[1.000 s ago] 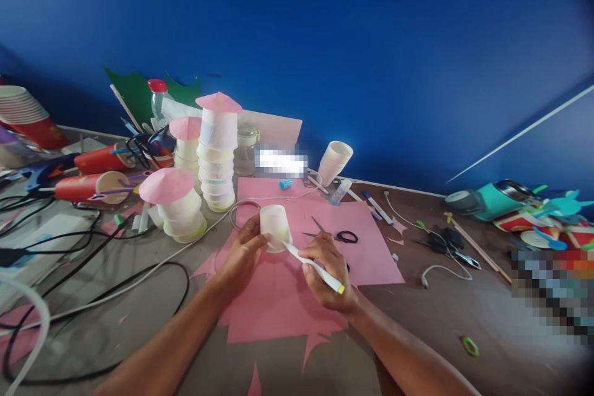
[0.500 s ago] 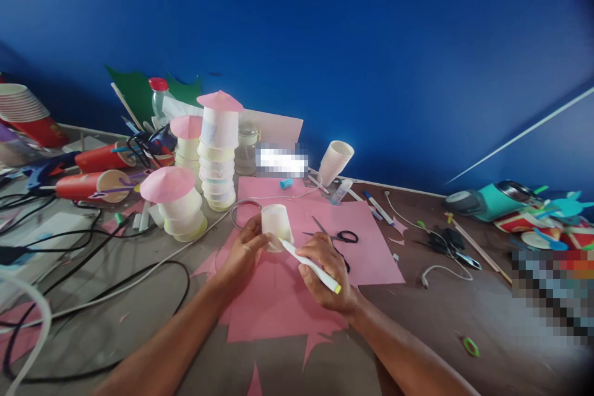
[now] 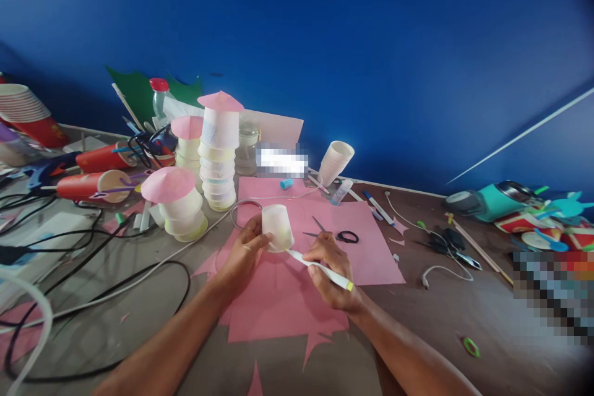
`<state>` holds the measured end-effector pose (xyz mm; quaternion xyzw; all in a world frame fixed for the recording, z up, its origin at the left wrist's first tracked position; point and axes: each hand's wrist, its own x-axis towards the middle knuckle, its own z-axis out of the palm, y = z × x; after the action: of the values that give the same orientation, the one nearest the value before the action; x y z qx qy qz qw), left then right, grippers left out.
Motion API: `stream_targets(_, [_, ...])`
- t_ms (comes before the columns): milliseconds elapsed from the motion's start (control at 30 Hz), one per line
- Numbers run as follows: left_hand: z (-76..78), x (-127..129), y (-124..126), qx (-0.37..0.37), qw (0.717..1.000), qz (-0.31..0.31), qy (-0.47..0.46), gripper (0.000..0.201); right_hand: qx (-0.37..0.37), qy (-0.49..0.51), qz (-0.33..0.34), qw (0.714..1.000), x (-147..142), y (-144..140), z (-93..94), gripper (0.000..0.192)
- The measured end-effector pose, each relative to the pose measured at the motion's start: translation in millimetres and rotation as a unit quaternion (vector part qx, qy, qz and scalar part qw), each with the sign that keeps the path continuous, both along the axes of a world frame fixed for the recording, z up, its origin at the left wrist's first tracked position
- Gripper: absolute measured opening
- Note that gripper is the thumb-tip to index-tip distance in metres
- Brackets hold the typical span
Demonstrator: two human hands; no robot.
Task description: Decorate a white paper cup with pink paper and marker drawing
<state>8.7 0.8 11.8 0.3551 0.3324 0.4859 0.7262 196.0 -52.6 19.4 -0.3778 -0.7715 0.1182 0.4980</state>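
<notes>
My left hand (image 3: pixel 250 239) is closed around the left side of a white paper cup (image 3: pixel 277 227), tilted over the pink paper (image 3: pixel 278 303). In my right hand (image 3: pixel 331 269) is a white marker (image 3: pixel 327 273) with a yellow end, its tip at the cup's lower right edge. Faint yellow shows along that edge. Scissors (image 3: pixel 347 237) with black handles lie open on the pink paper just beyond my right hand, partly hidden by it. To the left stand paper-cup towers (image 3: pixel 218 164) with pink cone tops, the shortest (image 3: pixel 183 207) nearest me.
A stack of white cups (image 3: pixel 336 162) leans near the blue wall, with a glue bottle (image 3: pixel 342 192) and pens (image 3: pixel 378 207) by it. Cables (image 3: pixel 180 253) and red cups (image 3: pixel 93 187) crowd the left. Pliers (image 3: pixel 466 258) and a teal bottle (image 3: pixel 496 201) lie right.
My right hand has shifted slightly right, and the marker's tip has slid right along the cup's lower edge. My left hand still holds the cup in nearly the same place.
</notes>
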Motion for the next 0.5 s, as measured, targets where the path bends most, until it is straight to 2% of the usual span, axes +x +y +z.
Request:
stream_targets(333, [3.1,0.5,-2.5,-0.004,1.0,0.0,0.005,0.044,0.039,0.01,0.003,0.999,-8.0,-0.1,2.9,0.023])
stream_targets(500, [1.3,0.4,-1.5,0.0,1.0,-0.005,0.011,0.048,0.023,-0.009,-0.002,1.0,-7.5,0.3,2.5,0.025])
